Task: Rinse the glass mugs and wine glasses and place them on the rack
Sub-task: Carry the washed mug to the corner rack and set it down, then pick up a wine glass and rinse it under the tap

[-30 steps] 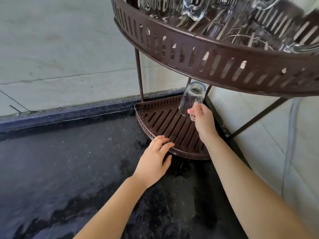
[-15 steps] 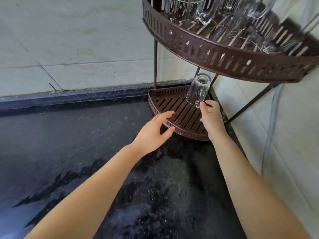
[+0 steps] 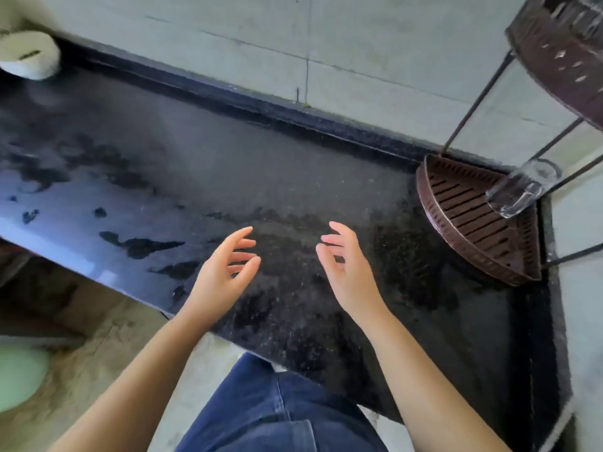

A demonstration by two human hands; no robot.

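A clear glass [image 3: 518,187] stands upside down on the lower shelf [image 3: 463,207] of a brown slotted corner rack, at the right. The rack's upper shelf [image 3: 561,57] shows at the top right corner with blurred glassware on it. My left hand [image 3: 222,272] and my right hand [image 3: 346,265] hover side by side over the wet black counter, well to the left of the rack. Both hands have relaxed, slightly bent fingers and hold nothing.
The dark speckled counter [image 3: 228,177] is wet, with puddles at the left. A white bowl [image 3: 29,53] sits at its far left corner. Pale tiled walls close the back and right. The counter's front edge runs diagonally above a floor and my blue trousers [image 3: 280,415].
My right hand let go of the glass, which now stands on the lower shelf. Both hands drew back left over the counter, and the view swung left and down.
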